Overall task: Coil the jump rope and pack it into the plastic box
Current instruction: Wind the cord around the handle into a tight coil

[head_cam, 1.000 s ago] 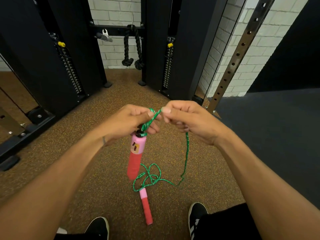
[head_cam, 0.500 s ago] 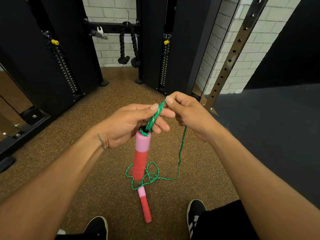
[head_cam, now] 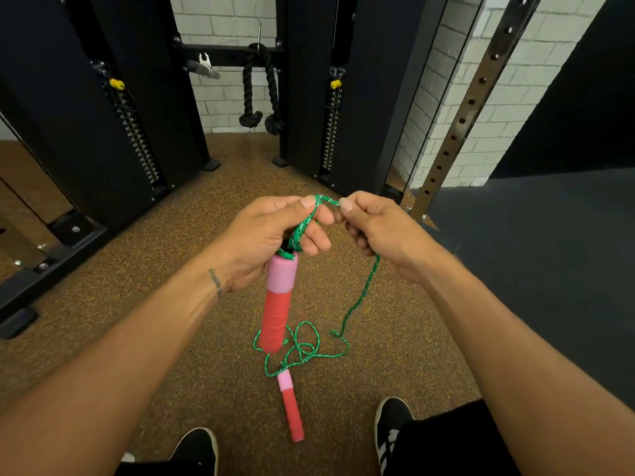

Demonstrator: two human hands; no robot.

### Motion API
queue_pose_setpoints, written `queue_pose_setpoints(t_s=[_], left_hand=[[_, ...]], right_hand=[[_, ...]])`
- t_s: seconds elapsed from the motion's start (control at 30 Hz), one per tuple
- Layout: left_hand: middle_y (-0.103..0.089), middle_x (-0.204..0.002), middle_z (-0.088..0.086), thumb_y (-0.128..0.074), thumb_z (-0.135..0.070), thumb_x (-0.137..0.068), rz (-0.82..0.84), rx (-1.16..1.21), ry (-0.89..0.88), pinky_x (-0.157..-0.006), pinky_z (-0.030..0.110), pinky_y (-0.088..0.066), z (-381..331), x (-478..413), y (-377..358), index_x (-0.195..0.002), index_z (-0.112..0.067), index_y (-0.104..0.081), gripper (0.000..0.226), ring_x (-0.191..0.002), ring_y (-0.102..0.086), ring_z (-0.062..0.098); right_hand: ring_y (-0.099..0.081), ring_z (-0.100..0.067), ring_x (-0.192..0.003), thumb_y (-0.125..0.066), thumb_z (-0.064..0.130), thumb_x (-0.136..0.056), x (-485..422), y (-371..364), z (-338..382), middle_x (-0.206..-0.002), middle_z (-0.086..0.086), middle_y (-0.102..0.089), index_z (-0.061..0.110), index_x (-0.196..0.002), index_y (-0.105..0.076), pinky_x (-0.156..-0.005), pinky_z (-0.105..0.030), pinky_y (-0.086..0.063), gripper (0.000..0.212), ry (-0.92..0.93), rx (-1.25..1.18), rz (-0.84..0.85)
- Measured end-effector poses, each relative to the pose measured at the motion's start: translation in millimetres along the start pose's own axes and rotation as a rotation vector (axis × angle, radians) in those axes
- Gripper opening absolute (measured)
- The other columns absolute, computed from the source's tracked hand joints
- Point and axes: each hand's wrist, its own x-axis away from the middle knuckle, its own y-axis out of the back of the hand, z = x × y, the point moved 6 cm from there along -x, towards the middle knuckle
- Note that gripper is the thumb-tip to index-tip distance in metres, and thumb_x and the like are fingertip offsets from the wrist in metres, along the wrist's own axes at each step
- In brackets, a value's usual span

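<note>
The green jump rope [head_cam: 357, 297] has two pink-and-red handles. One handle [head_cam: 277, 300] hangs upright below my left hand [head_cam: 271, 235], which pinches a few short folds of rope just above it. My right hand [head_cam: 378, 228] grips the rope close beside the left, thumb tips nearly touching. From the right hand the rope drops to a loose tangle [head_cam: 302, 348] on the floor. The second handle [head_cam: 291, 407] lies on the floor between my shoes. No plastic box is visible.
I stand on brown speckled rubber floor [head_cam: 171, 269]. Black cable-machine columns [head_cam: 113, 115] stand ahead, with a black rope attachment [head_cam: 261, 94] hanging between them. A perforated steel upright [head_cam: 460, 125] leans at right, beside a dark grey mat [head_cam: 549, 269]. My shoes [head_cam: 391, 427] are at the bottom.
My hands stayed together at the hanging handle, folding rope at the left fingertips. The hanging strand and the floor tangle shifted slightly. The view tilted a little.
</note>
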Motion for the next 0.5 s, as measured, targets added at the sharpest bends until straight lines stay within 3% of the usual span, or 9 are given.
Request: queue_pose_setpoints(t_s=[0.2,0.3,0.37,0.5], left_hand=[[-0.078,-0.081,0.008,-0.042,-0.021,-0.104,-0.082,0.164,-0.034,-0.069,0.026,-0.057,1,-3,5,-0.099,-0.007,-0.070,0.032,-0.066,-0.070,0.012],[-0.079,-0.092,0.010,-0.042,-0.021,-0.104,-0.126,0.235,-0.049,-0.073,0.023,-0.058,0,-5,10,-0.107,-0.006,-0.070,0.031,-0.074,-0.074,0.011],[-0.078,-0.100,0.010,-0.042,-0.021,-0.104,-0.151,0.267,-0.043,-0.076,0.021,-0.059,3,-6,13,-0.111,-0.006,-0.068,0.031,-0.083,-0.075,0.013],[-0.077,-0.106,0.008,-0.043,-0.025,-0.105,-0.190,0.174,0.004,-0.074,0.027,-0.061,11,-7,18,-0.117,-0.008,-0.066,0.031,-0.094,-0.074,0.014]], right_hand=[[-0.049,-0.009,-0.059,-0.051,0.031,-0.103,11,-39,-7,-0.069,0.003,-0.056,0.026,-0.086,-0.066,-0.055,-0.027,-0.042,0.023,-0.030,0.057,0.266],[-0.048,-0.006,-0.053,-0.051,0.035,-0.102,10,-41,0,-0.065,0.007,-0.057,0.027,-0.093,-0.068,-0.054,-0.029,-0.041,0.022,0.008,0.090,0.256],[-0.047,-0.002,-0.050,-0.051,0.036,-0.102,10,-40,5,-0.064,0.010,-0.057,0.021,-0.093,-0.068,-0.056,-0.029,-0.041,0.025,0.090,0.251,0.256],[-0.046,-0.001,-0.053,-0.052,0.042,-0.100,14,-44,13,-0.062,0.008,-0.057,0.020,-0.091,-0.071,-0.058,-0.027,-0.039,0.030,0.224,0.432,0.246]])
